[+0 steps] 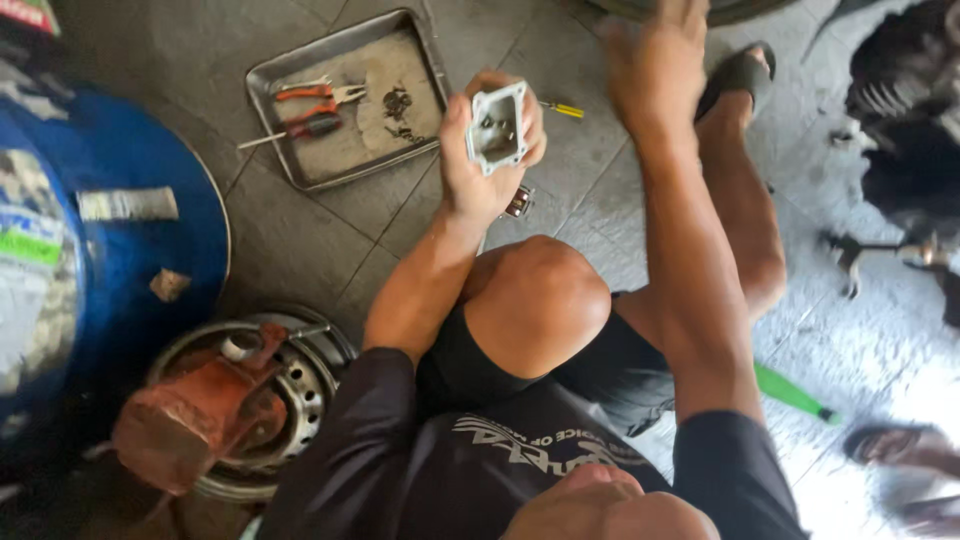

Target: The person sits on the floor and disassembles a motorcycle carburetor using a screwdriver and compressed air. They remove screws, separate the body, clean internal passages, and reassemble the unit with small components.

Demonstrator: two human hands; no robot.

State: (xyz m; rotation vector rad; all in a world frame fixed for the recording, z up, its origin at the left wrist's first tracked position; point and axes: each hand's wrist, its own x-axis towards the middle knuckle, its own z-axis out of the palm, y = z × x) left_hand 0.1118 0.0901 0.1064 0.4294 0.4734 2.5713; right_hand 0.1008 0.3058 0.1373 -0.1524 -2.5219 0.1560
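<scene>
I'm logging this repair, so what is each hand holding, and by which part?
The left hand holds a small rectangular metal housing by its outer edges, open side up. The right hand holds nothing visible, reaching forward.

A blue drum [130, 220] at the left bears a green-and-white label [28, 240] and a pale rectangular sticker [127, 204].

One metal tray [300, 95] on the floor, with two red-handled tools: one pair of pliers [320, 93], one screwdriver [300, 128]. One yellow-handled screwdriver [562, 109] beside it. One small metal housing [497, 127]. Two hands: left hand [485, 160], right hand [655, 70]. One blue drum [120, 260]. One wheel rim [300, 385]. One rusty red vise [200, 410]. One green stick [790, 393]. Two sandals [740, 72].
</scene>
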